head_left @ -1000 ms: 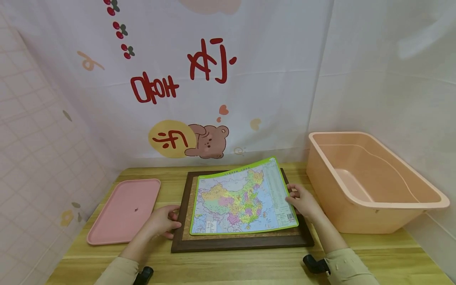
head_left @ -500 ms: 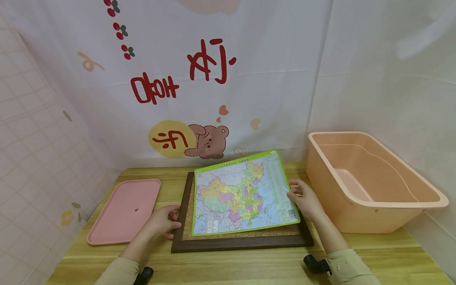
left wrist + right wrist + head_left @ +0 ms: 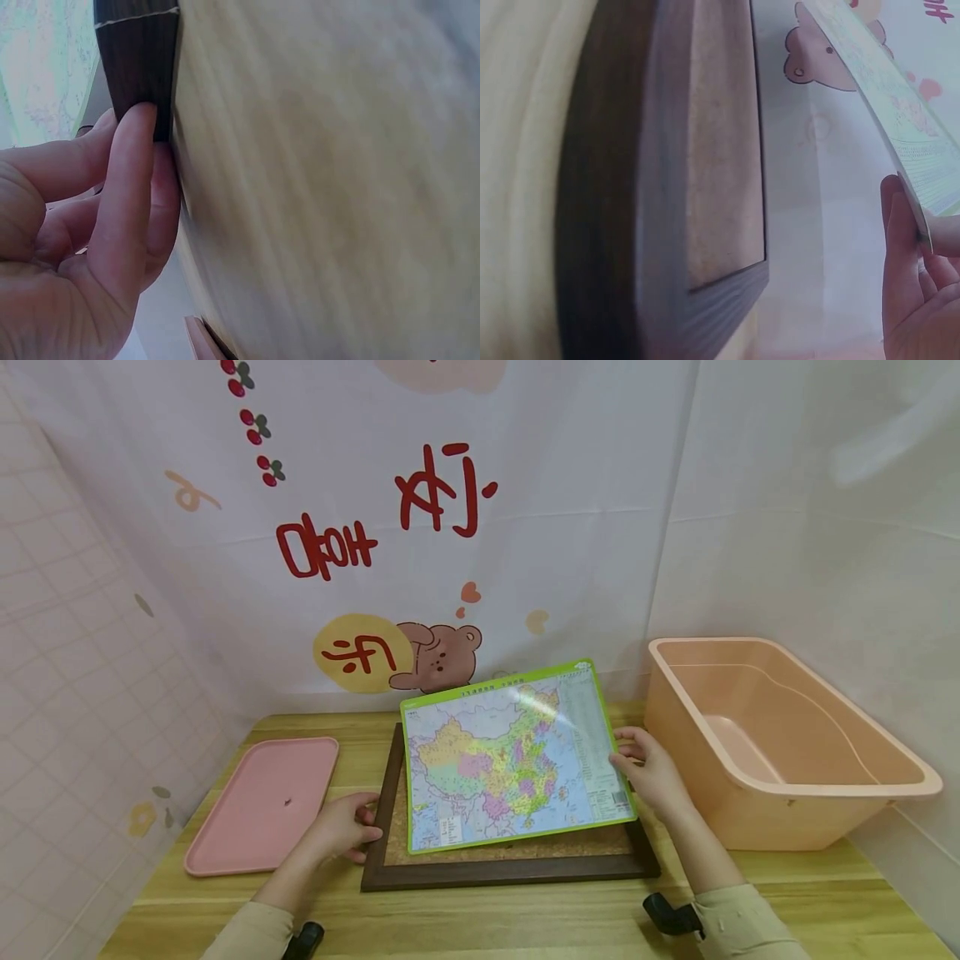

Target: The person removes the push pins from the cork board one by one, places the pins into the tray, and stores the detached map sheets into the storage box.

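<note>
A map sheet with a green border [image 3: 487, 768] is tilted above a dark wooden frame [image 3: 510, 871] with a cork-coloured panel [image 3: 600, 843]. My right hand [image 3: 651, 772] pinches the sheet's right edge, which stands raised off the frame; in the right wrist view, fingers and thumb of the hand [image 3: 922, 277] lie on both faces of the sheet [image 3: 907, 127]. My left hand [image 3: 347, 828] is at the frame's left side, and in the left wrist view the hand [image 3: 90, 225] grips the end of the dark frame [image 3: 139, 64] between thumb and fingers.
A pink tray [image 3: 262, 806] lies at the left, beside my left forearm. At the right stands a large peach tub [image 3: 720, 810], close to my right hand. A printed cloth [image 3: 555, 568] hangs behind the wooden table [image 3: 465, 922].
My right hand has moved up and slightly right with the map sheet, whose right side and top edge have risen further off the frame. My left hand has stayed in place.
</note>
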Demonstrator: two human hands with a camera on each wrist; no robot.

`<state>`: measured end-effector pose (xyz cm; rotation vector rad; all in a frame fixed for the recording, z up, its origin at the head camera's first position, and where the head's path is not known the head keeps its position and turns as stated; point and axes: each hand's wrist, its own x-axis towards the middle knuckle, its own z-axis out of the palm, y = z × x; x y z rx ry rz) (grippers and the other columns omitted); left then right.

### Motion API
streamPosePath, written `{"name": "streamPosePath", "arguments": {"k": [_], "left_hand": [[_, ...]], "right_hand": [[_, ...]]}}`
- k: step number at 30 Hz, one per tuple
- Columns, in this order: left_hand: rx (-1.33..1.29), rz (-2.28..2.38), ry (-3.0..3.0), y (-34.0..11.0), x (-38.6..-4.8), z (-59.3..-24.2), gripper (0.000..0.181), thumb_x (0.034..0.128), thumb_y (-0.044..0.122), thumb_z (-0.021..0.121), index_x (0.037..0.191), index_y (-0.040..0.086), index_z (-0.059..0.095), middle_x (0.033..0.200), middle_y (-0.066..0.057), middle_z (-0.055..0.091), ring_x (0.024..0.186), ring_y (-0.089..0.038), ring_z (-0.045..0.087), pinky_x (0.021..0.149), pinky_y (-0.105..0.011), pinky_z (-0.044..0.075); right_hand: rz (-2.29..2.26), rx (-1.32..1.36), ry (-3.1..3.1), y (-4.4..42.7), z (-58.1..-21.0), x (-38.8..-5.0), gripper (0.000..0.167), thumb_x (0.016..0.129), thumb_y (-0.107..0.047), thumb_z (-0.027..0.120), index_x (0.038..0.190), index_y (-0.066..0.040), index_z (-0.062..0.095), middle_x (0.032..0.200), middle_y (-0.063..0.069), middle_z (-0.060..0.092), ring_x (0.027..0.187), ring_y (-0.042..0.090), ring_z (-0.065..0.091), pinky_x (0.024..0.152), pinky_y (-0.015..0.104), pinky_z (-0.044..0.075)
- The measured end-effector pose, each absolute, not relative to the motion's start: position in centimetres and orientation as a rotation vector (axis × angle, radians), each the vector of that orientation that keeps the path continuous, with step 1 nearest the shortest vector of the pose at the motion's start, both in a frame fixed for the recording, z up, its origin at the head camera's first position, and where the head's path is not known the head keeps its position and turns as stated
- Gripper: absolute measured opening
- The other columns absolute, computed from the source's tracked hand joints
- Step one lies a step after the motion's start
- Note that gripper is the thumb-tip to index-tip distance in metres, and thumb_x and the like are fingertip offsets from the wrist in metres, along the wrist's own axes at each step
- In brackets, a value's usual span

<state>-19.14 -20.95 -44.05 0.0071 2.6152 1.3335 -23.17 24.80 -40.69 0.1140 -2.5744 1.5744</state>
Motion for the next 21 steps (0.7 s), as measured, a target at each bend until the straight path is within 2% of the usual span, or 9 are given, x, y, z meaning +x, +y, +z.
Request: {"name": "streamPosePath", "arguments": {"k": [8,21], "left_hand": [[-0.034,1.343,2.625,-20.8,-19.3,-44.2,0.061,0.0830,-0.014,0.070,0.140,-0.008,0.048,0.093,-0.011,0.053,0.072,-0.020,0.059,0.051,-0.036,0.058],[-0.025,1.332,2.637,-20.9,-19.3,-44.4,0.060,0.0828,-0.014,0.070,0.139,-0.008,0.049,0.092,-0.010,0.053,0.071,-0.020,0.059,0.051,-0.036,0.058]], "right_hand": [[1.577,0.144,-2.508,24.8,-39.4,-23.0,0.032,0.096,-0.001,0.061,0.127,0.001,0.053,0.106,0.024,0.066,0.082,0.016,0.064,0.059,0.030,0.054],[1.478,0.218,-2.436,24.8,-38.1,-22.5,0.030,0.094,0.003,0.064,0.123,0.004,0.055,0.102,0.025,0.067,0.085,0.008,0.063,0.068,0.021,0.052]]}}
